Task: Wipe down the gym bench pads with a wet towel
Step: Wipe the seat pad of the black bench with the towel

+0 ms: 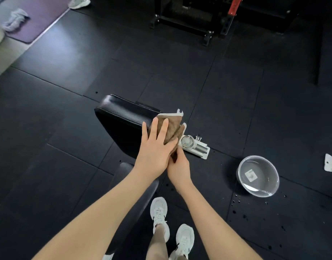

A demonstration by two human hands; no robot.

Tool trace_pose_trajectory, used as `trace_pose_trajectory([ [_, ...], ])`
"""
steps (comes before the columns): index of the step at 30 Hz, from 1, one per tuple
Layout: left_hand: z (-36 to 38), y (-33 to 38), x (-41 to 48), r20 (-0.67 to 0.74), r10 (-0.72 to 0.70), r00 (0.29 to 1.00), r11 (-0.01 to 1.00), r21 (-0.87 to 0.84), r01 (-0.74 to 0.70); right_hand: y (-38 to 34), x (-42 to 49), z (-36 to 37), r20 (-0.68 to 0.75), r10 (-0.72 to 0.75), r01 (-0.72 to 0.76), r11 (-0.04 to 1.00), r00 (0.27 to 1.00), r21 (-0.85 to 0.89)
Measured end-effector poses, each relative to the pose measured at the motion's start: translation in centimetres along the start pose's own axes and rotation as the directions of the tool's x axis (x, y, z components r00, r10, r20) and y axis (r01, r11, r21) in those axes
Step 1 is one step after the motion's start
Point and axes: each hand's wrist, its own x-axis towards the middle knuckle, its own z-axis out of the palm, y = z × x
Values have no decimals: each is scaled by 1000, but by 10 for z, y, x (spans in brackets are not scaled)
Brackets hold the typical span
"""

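L hand point(154, 149) flat on towel point(173, 126)

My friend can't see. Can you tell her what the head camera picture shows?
A person's left hand presses a brown towel flat on a black bench pad while the right hand pinches the towel's near end. A clear bowl of water and a small white fan sit on the floor.

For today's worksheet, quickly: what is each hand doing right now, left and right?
Left hand: open, pressing flat on the brown towel on the bench pad.
Right hand: closed, pinching the towel's near end.
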Motion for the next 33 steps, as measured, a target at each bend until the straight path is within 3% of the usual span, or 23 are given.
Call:
trace_pose_trajectory([
  [4,2,16,-20,174,43,984,970,231,-83,22,-22,-4,130,122,-145,972,984,183],
  [7,11,23,-51,460,-10,888,945,294,-142,32,-43,-10,138,221,-249,937,966,244],
  [9,18,21,-81,488,-144,861,970,240,26,40,-54,-15,129,242,-268,930,962,250],
  [11,22,18,-103,349,-268,898,963,78,257,41,-66,-18,117,205,-228,941,972,248],
  [14,8,18,-116,297,-462,836,751,-370,547,40,-81,-14,44,154,-160,948,987,275],
  [18,-17,11,-121,479,-502,720,303,-682,665,33,-103,-9,-111,76,-62,990,991,123],
  [21,-36,10,-133,540,-464,702,147,-734,662,25,-125,-15,-219,19,-46,992,975,-121],
  [23,-54,18,-138,580,-406,706,60,-754,654,20,-142,-21,-268,-10,-33,987,963,-155],
  [26,-78,33,-140,614,-265,744,67,-758,649,19,-164,-30,-318,-4,-42,989,948,-139],
  [30,-105,67,-133,686,-14,728,48,-726,686,17,-194,-56,-313,106,-37,975,944,220],
  [33,-124,105,-119,651,152,743,104,-758,643,15,-222,-98,-324,157,-18,920,933,392],
])
